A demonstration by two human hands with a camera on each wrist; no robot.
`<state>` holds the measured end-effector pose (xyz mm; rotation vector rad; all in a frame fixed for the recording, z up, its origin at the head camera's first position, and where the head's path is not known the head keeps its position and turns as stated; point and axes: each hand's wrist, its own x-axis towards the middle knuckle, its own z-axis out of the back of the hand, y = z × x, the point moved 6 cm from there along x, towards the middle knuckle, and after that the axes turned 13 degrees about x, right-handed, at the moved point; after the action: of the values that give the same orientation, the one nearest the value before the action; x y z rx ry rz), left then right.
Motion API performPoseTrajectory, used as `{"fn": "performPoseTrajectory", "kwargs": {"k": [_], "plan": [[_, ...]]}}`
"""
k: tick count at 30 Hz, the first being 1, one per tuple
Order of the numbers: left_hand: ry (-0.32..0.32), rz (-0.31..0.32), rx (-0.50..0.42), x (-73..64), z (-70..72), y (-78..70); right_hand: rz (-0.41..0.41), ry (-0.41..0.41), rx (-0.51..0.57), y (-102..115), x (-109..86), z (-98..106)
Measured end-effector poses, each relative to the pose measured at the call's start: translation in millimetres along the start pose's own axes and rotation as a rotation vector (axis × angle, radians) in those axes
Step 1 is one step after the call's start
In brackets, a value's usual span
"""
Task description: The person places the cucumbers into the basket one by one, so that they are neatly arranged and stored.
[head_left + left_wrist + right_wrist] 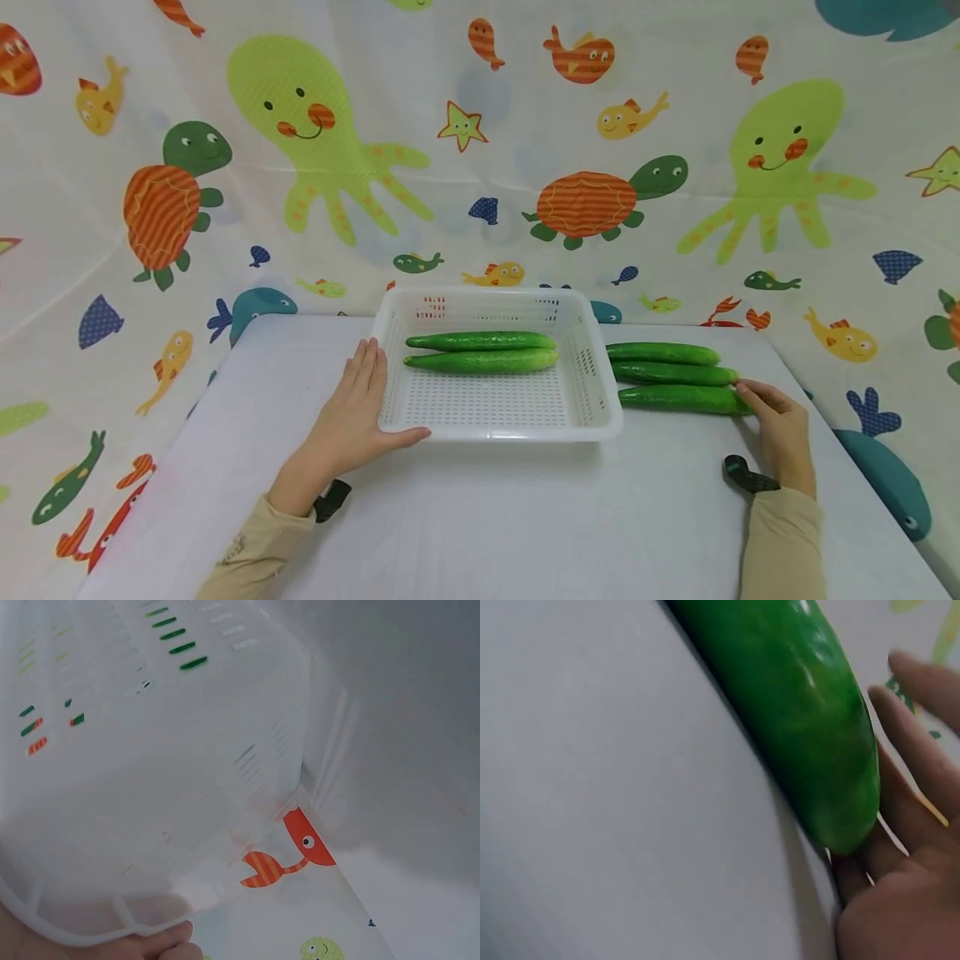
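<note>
A white perforated plastic basket point(487, 432) stands at the middle back of the table, with two green cucumbers point(480, 362) lying side by side in it. My left hand point(358, 412) rests against the basket's left side, fingers straight and thumb along the front rim. The left wrist view shows the basket's outer wall point(150, 787) close up. Right of the basket lie three more cucumbers point(675, 374), their left ends hidden behind its rim. At the right end of the nearest cucumber point(802, 727), the fingers of my right hand point(783, 429) are extended beside its tip, not wrapped round it.
A white cloth covers the table point(510, 525). Behind it hangs a curtain point(465, 208) printed with sea animals, close beyond the basket's back rim. Each wrist carries a small black camera, such as the right camera point(746, 475).
</note>
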<state>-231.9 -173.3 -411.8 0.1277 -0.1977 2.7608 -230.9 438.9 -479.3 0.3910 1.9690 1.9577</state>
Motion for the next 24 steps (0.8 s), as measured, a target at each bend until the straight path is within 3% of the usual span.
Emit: {"fn": "performPoseTrajectory", "kwargs": {"k": [3,8,16,24], "plan": [[-0.001,0.002,-0.001,0.2,0.4,0.2,0.027,0.105,-0.143,-3.4,-1.4,0.7],[-0.005,0.000,-0.002,-0.2,1.1,0.0,-0.035,0.252,-0.170,-8.5,-2.7,-3.6],[-0.004,-0.003,-0.005,-0.3,1.7,-0.7,-0.099,0.254,-0.323,-13.0,-1.3,-4.2],[-0.009,-0.006,-0.004,0.5,1.9,-0.2,-0.074,0.248,-0.294,-12.4,-2.0,-1.2]]}}
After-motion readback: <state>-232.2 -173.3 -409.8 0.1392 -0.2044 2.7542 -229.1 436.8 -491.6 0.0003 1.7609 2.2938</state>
